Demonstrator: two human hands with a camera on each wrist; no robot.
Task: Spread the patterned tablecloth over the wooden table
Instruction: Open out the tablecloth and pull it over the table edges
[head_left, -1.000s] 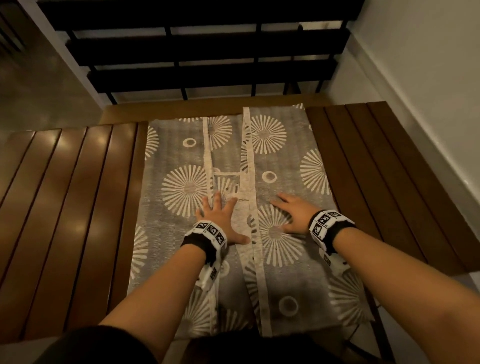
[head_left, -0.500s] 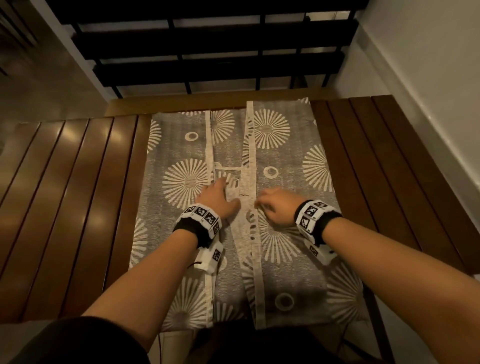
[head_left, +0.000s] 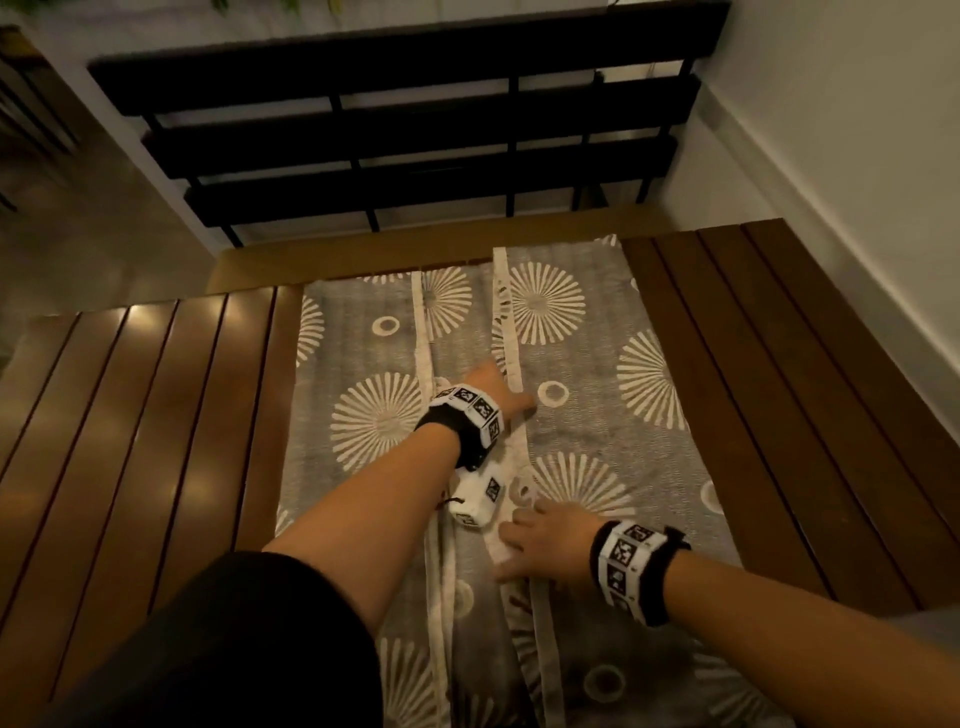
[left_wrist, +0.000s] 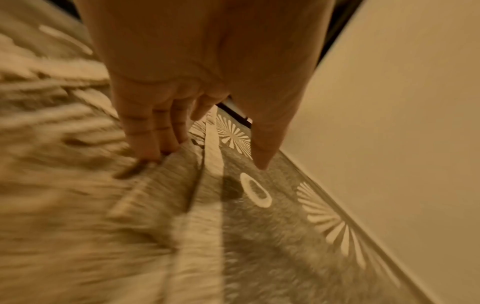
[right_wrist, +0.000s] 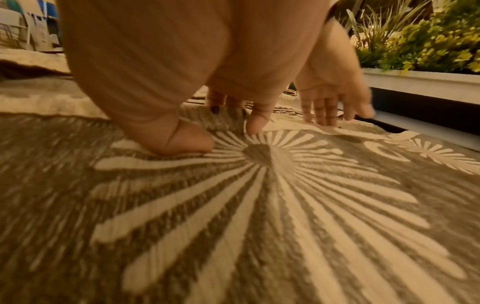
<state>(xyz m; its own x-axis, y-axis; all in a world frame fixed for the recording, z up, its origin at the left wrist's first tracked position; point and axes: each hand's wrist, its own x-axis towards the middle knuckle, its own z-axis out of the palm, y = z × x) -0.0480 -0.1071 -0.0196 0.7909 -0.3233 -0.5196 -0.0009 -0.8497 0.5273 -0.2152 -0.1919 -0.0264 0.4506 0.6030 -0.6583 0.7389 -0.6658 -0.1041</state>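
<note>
The grey tablecloth (head_left: 587, 426) with white sunburst and ring patterns lies folded in a long strip down the middle of the dark wooden slatted table (head_left: 156, 441). Two white hems run lengthwise along its centre. My left hand (head_left: 493, 387) reaches forward over the centre hem; in the left wrist view its fingers (left_wrist: 150, 152) press on a folded edge and its thumb (left_wrist: 259, 162) touches the cloth. My right hand (head_left: 535, 540) lies nearer to me, fingers spread on the hem; its thumb (right_wrist: 182, 144) and a fingertip press down on a sunburst. Neither hand pinches the cloth.
Bare wooden slats show on both sides of the cloth strip. A black slatted bench (head_left: 405, 135) stands just beyond the table's far edge. A white wall (head_left: 857, 156) runs close along the right side. A white planter with green plants (right_wrist: 428, 41) sits behind.
My left hand slid farther away along the centre hem. My right hand drew back toward the near edge. Both were side by side before.
</note>
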